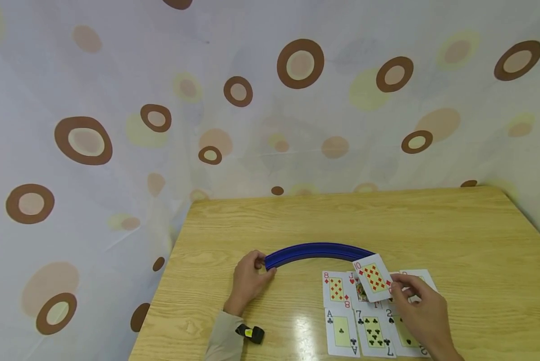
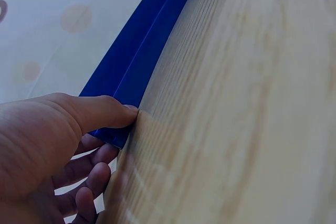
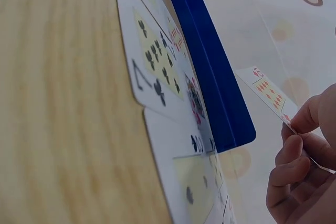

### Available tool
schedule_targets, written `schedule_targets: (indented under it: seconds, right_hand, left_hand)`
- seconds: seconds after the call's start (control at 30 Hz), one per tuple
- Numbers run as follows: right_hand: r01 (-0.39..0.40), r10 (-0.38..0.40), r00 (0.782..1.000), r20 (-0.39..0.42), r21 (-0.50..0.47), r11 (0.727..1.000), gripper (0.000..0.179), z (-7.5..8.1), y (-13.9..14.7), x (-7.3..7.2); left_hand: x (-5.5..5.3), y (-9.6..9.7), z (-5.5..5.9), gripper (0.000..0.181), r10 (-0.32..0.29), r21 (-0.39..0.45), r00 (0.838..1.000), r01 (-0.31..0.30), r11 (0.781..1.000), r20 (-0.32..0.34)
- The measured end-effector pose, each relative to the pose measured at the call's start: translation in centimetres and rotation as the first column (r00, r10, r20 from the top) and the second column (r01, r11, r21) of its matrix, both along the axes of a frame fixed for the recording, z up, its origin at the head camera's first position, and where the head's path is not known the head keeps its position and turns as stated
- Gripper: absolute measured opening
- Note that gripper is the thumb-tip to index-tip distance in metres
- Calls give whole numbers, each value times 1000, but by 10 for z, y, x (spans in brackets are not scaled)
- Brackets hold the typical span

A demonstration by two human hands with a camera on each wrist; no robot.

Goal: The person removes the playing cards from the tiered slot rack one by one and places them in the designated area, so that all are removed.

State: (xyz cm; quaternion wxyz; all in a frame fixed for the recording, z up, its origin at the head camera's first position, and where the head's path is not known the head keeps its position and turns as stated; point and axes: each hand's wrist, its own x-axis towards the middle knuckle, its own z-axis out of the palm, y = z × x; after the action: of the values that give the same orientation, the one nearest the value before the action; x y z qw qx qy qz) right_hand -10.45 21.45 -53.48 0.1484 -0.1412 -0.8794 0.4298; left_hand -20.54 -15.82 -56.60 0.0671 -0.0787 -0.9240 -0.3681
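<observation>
A long, curved blue playing-card holder (image 1: 315, 250) stands on the table, its left end pinched by my left hand (image 1: 248, 281). In the left wrist view the thumb (image 2: 107, 113) lies across the holder's face and the other fingers are behind and below it. My right hand (image 1: 425, 313) pinches a ten of diamonds (image 1: 372, 277) by its lower right corner, above the other cards and near the holder's right end. Under that card and hand, large playing cards lie face up in two rows, among them an eight of diamonds (image 1: 335, 291), an ace of clubs (image 1: 341, 333) and a seven of clubs (image 1: 374, 335).
The wooden table (image 1: 234, 220) reaches back to a white curtain (image 1: 261, 110) with brown ring patterns, which also hangs on the left. A black strap (image 1: 250, 333) sits on my left wrist. Several cards are partly covered by the right hand.
</observation>
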Motion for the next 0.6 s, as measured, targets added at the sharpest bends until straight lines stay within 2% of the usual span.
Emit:
schedule_targets:
  seconds: [0.1,0.23,0.6]
  right_hand:
    - [60,-57,993,102,-23,998,20,-1,4,4]
    - [138,-123,965,230,-52,989,26,-3,9,9]
    - [280,-235,917,323,-100,955,33,-9,23,27]
  left_hand:
    - [0,0,0,27,-1,-2,1000,1,1000,6]
    - [0,1,0,27,2,-4,1000,-2,1000,12]
    - [1,0,3,26,5,0,1000,-5,1000,8]
